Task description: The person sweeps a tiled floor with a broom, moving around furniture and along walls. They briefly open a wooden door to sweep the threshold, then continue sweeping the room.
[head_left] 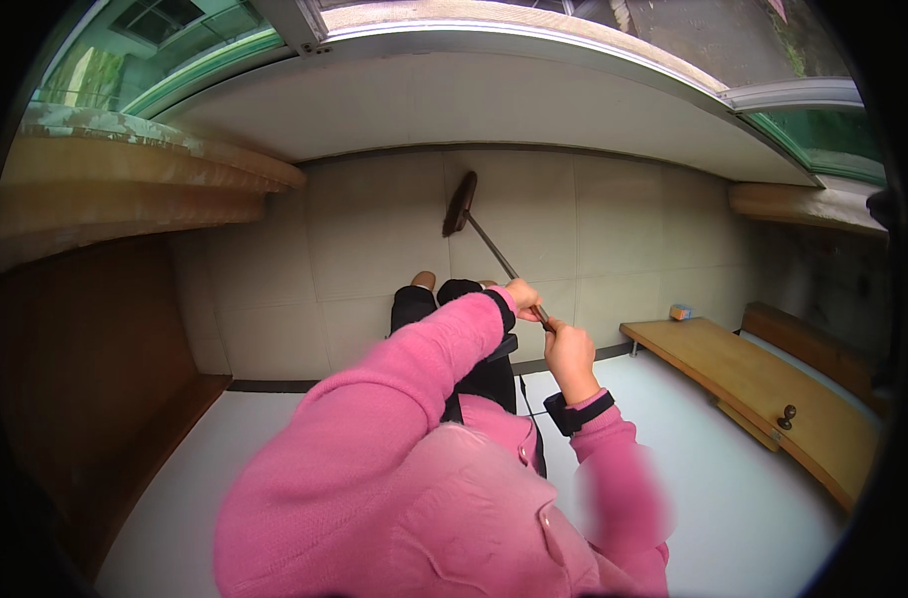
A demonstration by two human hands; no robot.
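A broom (461,205) with a dark reddish-brown head rests its bristles on the beige tiled floor (374,234), ahead of my feet. Its thin metal handle slants from the head back to the right, toward my body. My left hand (522,298) is closed round the handle, partway up. Just behind and to the right, my right hand (570,356) grips the upper end of the same handle. Both arms are in pink sleeves with black bands at the wrists. My feet, below dark trousers, stand near the inner edge of the tiles.
A white wall (494,105) below open windows bounds the far side. Bunched yellowish curtains (155,189) hang at left and right. At right stands a low wooden cabinet (713,364) with a small box (681,312) and a dark ornament (786,417). A brown wooden panel (95,349) is at left.
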